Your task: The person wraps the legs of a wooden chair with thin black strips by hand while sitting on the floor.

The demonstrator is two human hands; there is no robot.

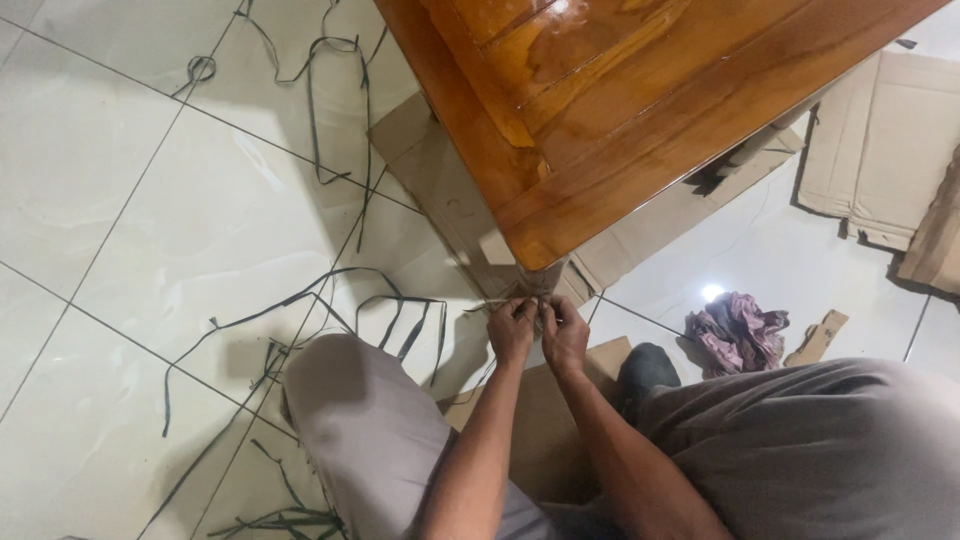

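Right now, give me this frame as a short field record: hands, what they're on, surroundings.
left hand: fingers pinched at the wrapped table leg, grip on the wrapping not clear
right hand: beside the left, fingers at the same spot
table: glossy brown wood, corner over the hands
cardboard: flattened sheets under and beside the table
straps: dark cut strips scattered on the white tile floor
cloth: crumpled purple, right of the hands
posture: crouched, grey trousers

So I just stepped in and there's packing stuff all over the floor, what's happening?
A crouching person has both hands, left hand and right hand, together at the wrapped table leg under the wooden table, fingers pinching the wrapping. Cut straps, cardboard and a crumpled cloth lie on the tiles.
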